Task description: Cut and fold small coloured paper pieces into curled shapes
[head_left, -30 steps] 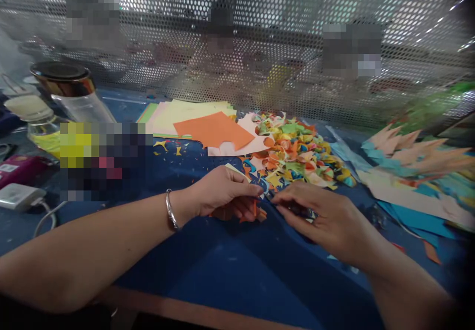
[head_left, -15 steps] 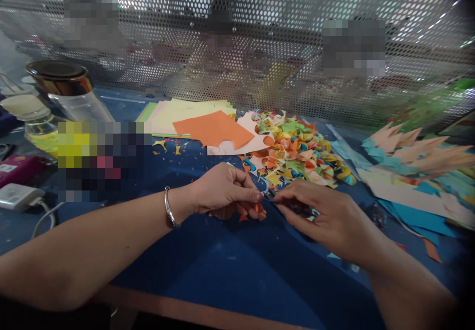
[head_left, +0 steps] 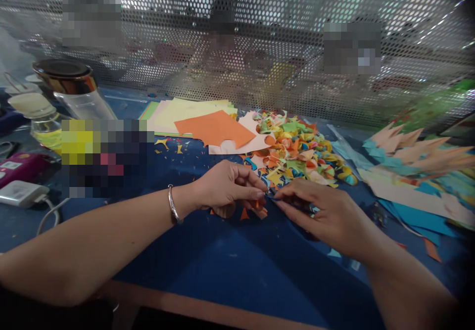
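My left hand (head_left: 232, 186), with a silver bracelet at the wrist, is closed on a small orange paper piece (head_left: 259, 204) at the centre of the table. Just to its right, my right hand (head_left: 315, 206) pinches a thin dark item (head_left: 272, 194) whose tip reaches the left fingertips; what it is cannot be made out. Behind both hands lies a heap of small folded colourful papers (head_left: 297, 147). An orange sheet with cut edges (head_left: 215, 128) rests on pale sheets (head_left: 170, 115) at the back.
Bottles (head_left: 83, 105) and a white adapter with a cable (head_left: 22, 192) stand or lie at the left. Pointed peach and blue papers (head_left: 411, 147) are on the right. A perforated metal screen (head_left: 260, 68) runs along the back. Paper scraps dot the blue table (head_left: 222, 270).
My hands have come slightly closer together, the left one shifting a little right. The view has moved slightly.
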Motion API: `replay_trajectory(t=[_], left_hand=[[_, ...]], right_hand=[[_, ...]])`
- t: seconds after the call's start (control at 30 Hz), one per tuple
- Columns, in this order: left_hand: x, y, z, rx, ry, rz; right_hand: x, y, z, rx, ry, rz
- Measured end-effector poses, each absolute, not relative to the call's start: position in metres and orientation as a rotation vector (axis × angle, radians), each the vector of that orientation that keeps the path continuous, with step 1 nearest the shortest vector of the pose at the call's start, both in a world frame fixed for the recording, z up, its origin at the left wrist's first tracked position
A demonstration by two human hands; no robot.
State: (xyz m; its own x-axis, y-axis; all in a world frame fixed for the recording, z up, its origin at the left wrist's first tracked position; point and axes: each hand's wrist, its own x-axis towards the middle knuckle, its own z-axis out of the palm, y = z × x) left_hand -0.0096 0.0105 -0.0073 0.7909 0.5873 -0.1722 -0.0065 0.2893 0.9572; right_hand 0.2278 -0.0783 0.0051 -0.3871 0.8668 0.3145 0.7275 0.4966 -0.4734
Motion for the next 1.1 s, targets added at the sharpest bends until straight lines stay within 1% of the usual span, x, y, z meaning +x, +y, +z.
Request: replay_trajectory(t=[0.4, 1.1], left_hand=[[-0.01, 0.009, -0.006, 1.179, 0.582, 0.418], [-0.008, 0.007, 0.001, 1.144, 0.6, 0.372]], right_hand=[[0.232, -0.079, 0.002, -1.328, -2.225, 0.422], [0.227, -0.079, 0.002, -1.238, -2.298, 0.283]])
